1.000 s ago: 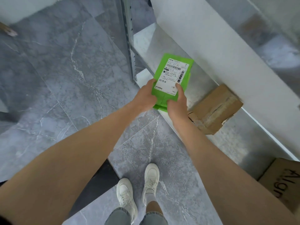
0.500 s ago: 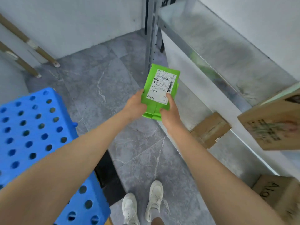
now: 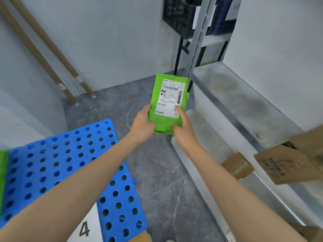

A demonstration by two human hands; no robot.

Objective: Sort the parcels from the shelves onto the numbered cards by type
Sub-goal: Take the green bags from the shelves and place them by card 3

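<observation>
From your head camera, you hold the green parcel (image 3: pixel 166 123) in front of you with both hands, above the grey tiled floor (image 3: pixel 157 172) and just left of the metal shelf (image 3: pixel 244 105). Your left hand (image 3: pixel 142 126) grips its lower left edge, fingers curled under and thumb lying on the front. Your right hand (image 3: pixel 183 127) grips the lower right corner the same way, its thumb pressing on the bottom of the white shipping label (image 3: pixel 170 98). The parcel stands roughly upright, label facing you, touching neither shelf nor floor.

Down to your left lies the blue perforated surface (image 3: pixel 70 163), partly hidden by your left forearm. A white card numbered 4 (image 3: pixel 85 229) lies on it near the bottom of the frame, and a strip of green (image 3: pixel 2 172) shows at its far left edge; what that is you cannot tell.

To your right, a small cardboard box (image 3: pixel 236 165) sits on the lower shelf level, and a larger printed box (image 3: pixel 286 165) juts over the edge of the level above. Two brown tubes (image 3: pixel 43 49) lean against the wall ahead, and a black crate (image 3: pixel 180 16) sits high up beside the shelf's upright.
</observation>
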